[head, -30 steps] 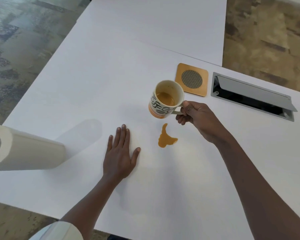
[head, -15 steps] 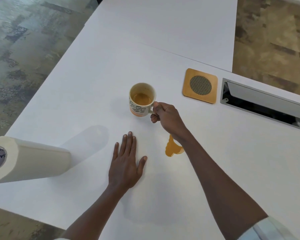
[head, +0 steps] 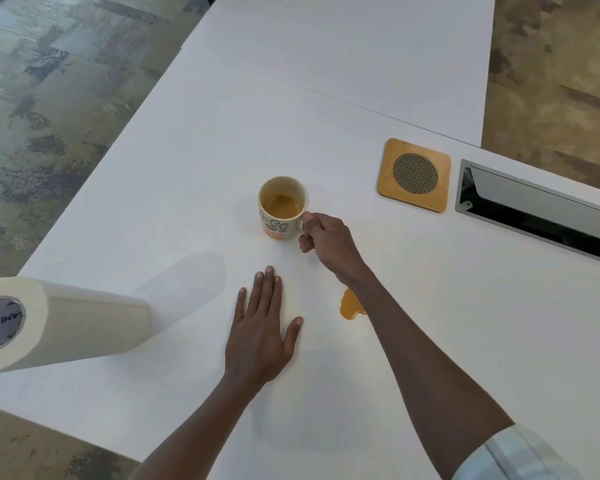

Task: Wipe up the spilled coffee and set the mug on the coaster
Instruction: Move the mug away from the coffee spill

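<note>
Neither part of the task is finished. The spill (head: pixel 351 304) is unwiped on the white tabletop (head: pixel 194 140), a small amber puddle just nearer the person than the mug (head: pixel 282 208) and partly hidden under the right forearm. The mug stands upright on the bare tabletop, some coffee left inside, with the right hand (head: pixel 328 237) curled round its handle. The coaster (head: pixel 415 174) lies well apart, to the right of the mug and a little beyond it, with nothing on it. The left hand (head: pixel 261 332) lies flat, fingers spread, holding nothing, nearer the person than the mug. The paper roll (head: pixel 54 323), far to the mug's left, looks untouched; no sheet is torn off yet.
</note>
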